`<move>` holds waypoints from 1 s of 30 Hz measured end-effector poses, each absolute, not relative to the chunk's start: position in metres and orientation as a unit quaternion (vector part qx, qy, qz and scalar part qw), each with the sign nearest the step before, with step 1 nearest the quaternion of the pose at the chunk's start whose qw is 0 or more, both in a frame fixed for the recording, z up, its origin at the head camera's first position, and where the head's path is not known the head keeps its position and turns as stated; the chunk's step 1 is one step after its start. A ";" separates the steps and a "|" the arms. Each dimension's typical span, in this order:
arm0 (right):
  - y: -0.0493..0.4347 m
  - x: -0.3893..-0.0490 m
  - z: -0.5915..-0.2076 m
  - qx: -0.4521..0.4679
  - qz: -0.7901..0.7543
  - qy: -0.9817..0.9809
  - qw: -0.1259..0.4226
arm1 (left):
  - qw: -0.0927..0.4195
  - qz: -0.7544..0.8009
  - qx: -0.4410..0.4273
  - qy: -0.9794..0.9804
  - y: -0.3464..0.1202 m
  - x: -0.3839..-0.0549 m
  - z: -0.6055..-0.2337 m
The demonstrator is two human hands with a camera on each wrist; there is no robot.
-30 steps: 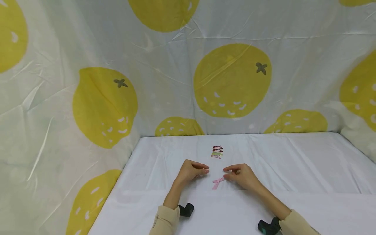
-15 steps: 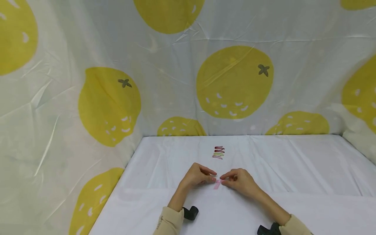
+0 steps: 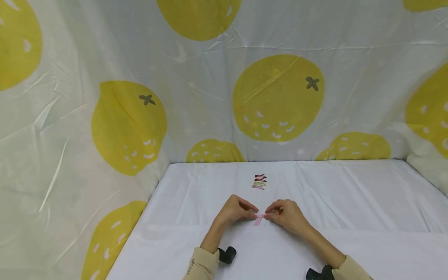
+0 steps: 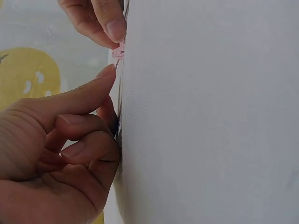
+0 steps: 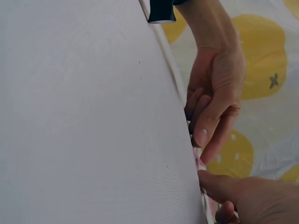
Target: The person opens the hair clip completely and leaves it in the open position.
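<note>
A small pink ribbon bow (image 3: 258, 222) lies on the white table, its tail toward the person. My left hand (image 3: 235, 209) holds the bow's left end with thumb and fingertips. From the other side, my right hand (image 3: 285, 214) pinches its right end between thumb and index finger. In the left wrist view the bow (image 4: 120, 50) shows as a sliver of pink between the left thumb tip and the right hand (image 4: 99, 21). The right wrist view shows the bow (image 5: 200, 162) partly hidden between both hands' fingertips.
Beyond the hands lies a short column of several hair clips (image 3: 259, 182) in dark red, yellow-green and pink. A white cloth covers the table (image 3: 350, 194). Lemon-print fabric (image 3: 199, 93) hangs behind and at the sides. Black wrist cameras (image 3: 228, 254) sit below each hand.
Both hands have come inward onto the bow, the left moving right to take its left end. The bow is drawn straighter between them. Little differs in the last half second.
</note>
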State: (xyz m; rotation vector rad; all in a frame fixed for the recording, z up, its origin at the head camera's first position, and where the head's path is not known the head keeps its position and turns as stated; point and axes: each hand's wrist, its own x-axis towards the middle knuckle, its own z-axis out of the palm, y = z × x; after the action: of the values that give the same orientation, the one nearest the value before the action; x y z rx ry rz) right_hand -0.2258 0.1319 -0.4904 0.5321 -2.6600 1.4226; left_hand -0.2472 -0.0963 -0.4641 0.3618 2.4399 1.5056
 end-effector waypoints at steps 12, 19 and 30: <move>0.129 -0.227 -0.486 0.100 0.507 -0.856 0.011 | 0.118 0.518 0.134 0.837 -0.096 -0.246 -0.465; 0.127 -0.226 -0.483 0.078 0.525 -0.848 0.003 | 0.103 0.532 0.133 0.830 -0.091 -0.246 -0.464; 0.130 -0.229 -0.482 0.074 0.571 -0.818 0.025 | 0.065 0.587 0.093 0.802 -0.093 -0.251 -0.459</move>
State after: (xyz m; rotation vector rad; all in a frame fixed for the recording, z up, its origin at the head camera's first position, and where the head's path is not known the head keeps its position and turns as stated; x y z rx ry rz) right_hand -0.2287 0.1296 -0.4822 0.2291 -2.5283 1.7644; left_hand -0.2510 -0.0929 -0.4586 0.2795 2.4210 1.7706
